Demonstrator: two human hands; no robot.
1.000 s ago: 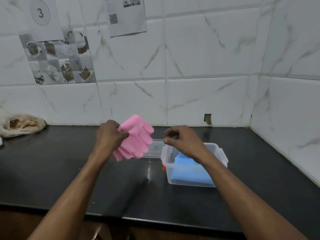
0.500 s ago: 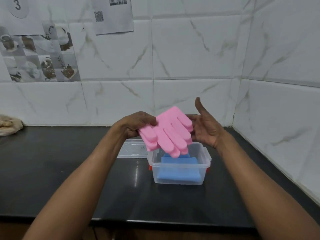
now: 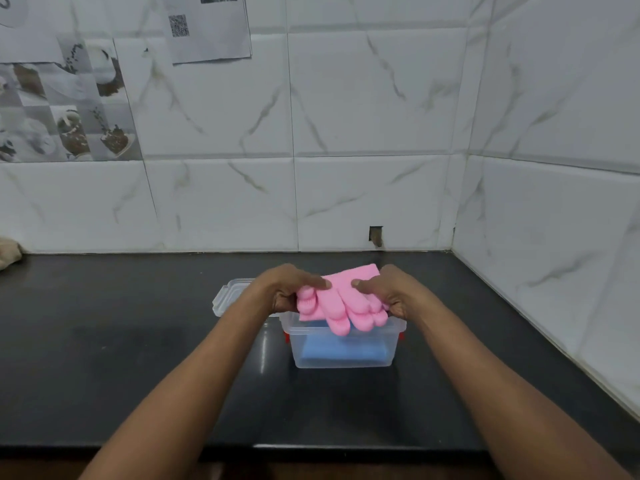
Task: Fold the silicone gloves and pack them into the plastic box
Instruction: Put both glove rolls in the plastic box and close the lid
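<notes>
A folded pink silicone glove (image 3: 341, 299) hangs just above the open clear plastic box (image 3: 343, 348), its fingers drooping over the box's near rim. My left hand (image 3: 289, 287) grips the glove's left side and my right hand (image 3: 384, 289) grips its right side, thumbs on top. Inside the box lies a folded blue glove (image 3: 343, 351), seen through the clear wall. The box stands on the black counter (image 3: 138, 358), with red clips at its ends.
The clear lid (image 3: 230, 297) lies on the counter just left of and behind the box, partly hidden by my left arm. Tiled walls close the back and right sides. A beige bag (image 3: 8, 254) sits at the far left edge.
Both hands have closed on the pink glove and lowered it from chest height to the box's rim. My right hand, empty and open before, now grips the glove.
</notes>
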